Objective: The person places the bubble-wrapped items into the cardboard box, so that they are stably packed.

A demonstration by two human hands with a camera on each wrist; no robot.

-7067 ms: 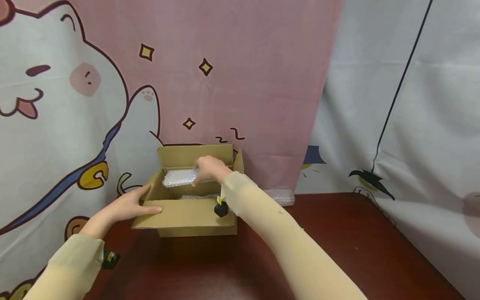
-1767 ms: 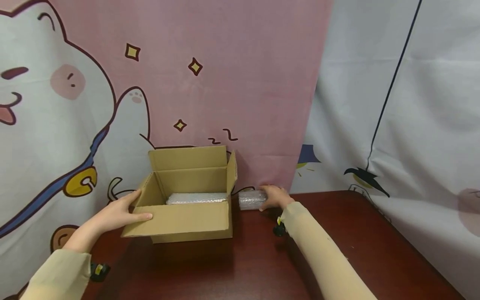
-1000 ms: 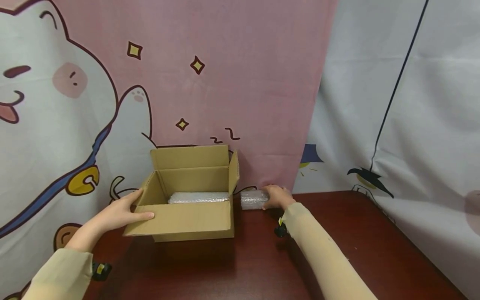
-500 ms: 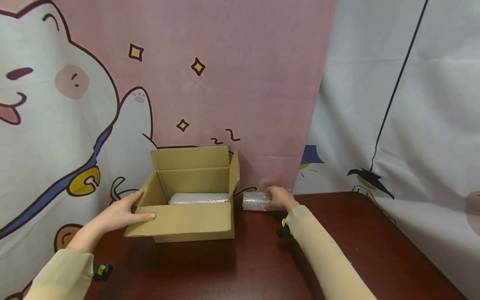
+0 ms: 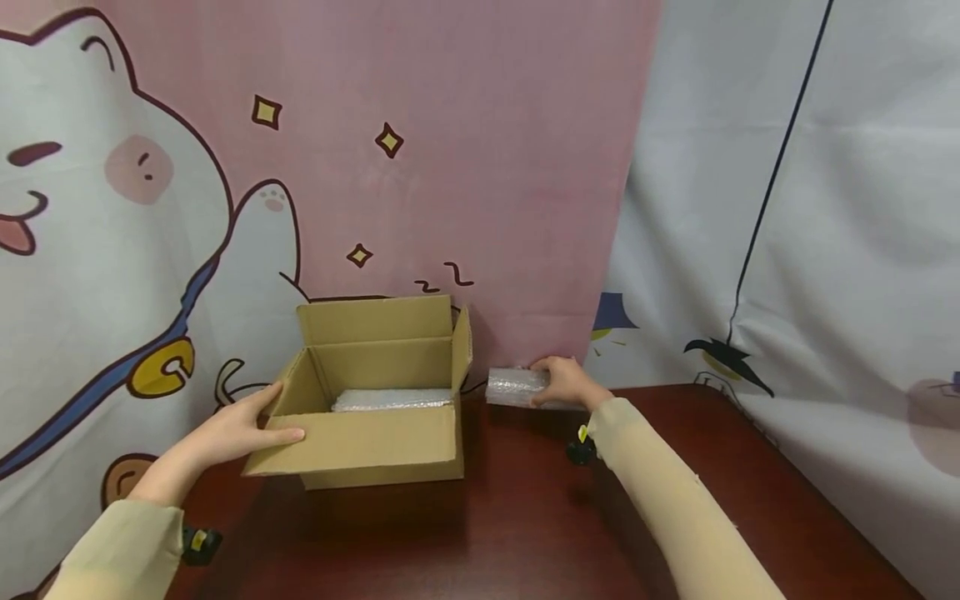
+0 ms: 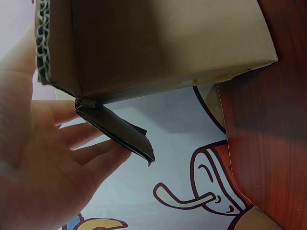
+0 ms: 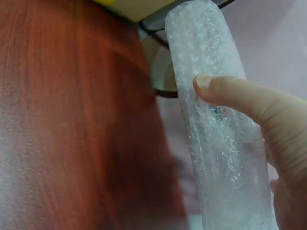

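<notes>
In the head view an open cardboard box [image 5: 360, 442] stands at the back left, with a bubble-wrapped package [image 5: 393, 400] lying inside. My left hand [image 5: 225, 429] holds the box's front left corner, thumb on top of the front flap. The left wrist view has that hand's fingers [image 6: 91, 143] spread along the outside of a side flap [image 6: 117, 127]. To the right of the box, my right hand [image 5: 566, 383] grips a second bubble-wrapped package [image 5: 513, 387], long and clear. The thumb presses across this package [image 7: 211, 129] in the right wrist view; the other fingers are mostly hidden behind it.
A dark red wooden table [image 5: 525, 533] carries everything. Behind it hangs a printed cloth backdrop [image 5: 510, 167], close to the box's rear flap. A pale grey cloth [image 5: 840, 250] borders the table on the right. A dark cable [image 5: 474, 388] runs behind the box.
Seven seconds ago my right hand held a wrapped package over the box; afterwards it reached right to another package. That package has just risen slightly in my grip. The left hand keeps its place.
</notes>
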